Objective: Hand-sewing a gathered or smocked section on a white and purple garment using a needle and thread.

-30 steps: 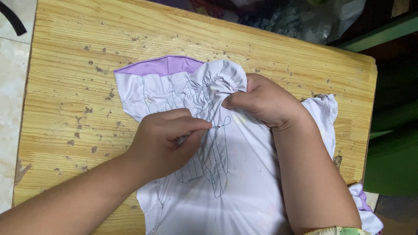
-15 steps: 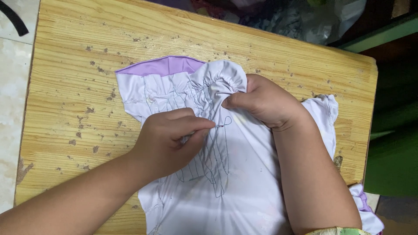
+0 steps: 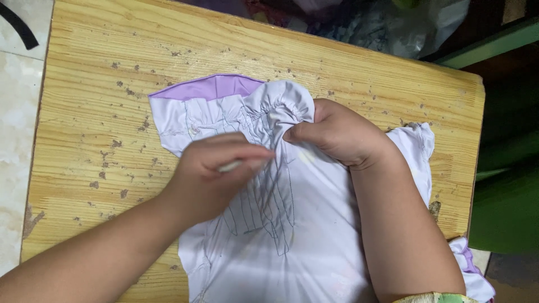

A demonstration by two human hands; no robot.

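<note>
A white garment (image 3: 314, 224) with a lilac band (image 3: 208, 87) and lines of dark stitching lies on a worn wooden table (image 3: 90, 84). My left hand (image 3: 216, 171) rests on the cloth at the stitched lines, fingers pinched on a thin pale tool (image 3: 230, 166) that is blurred by motion. My right hand (image 3: 337, 132) bunches the gathered top edge of the garment (image 3: 283, 101) between thumb and fingers and presses it down. Its forearm lies across the cloth's right side.
The table's right edge (image 3: 477, 146) drops to a green surface (image 3: 505, 207). Crumpled dark cloth and plastic (image 3: 393, 22) lie beyond the far edge. Pale floor tiles (image 3: 14, 140) show at left. More white and lilac fabric (image 3: 469, 264) hangs at the lower right.
My left hand has slid slightly up and left on the cloth and blurs with motion. The small dark thread loop at its fingertips no longer shows. My right hand keeps its hold.
</note>
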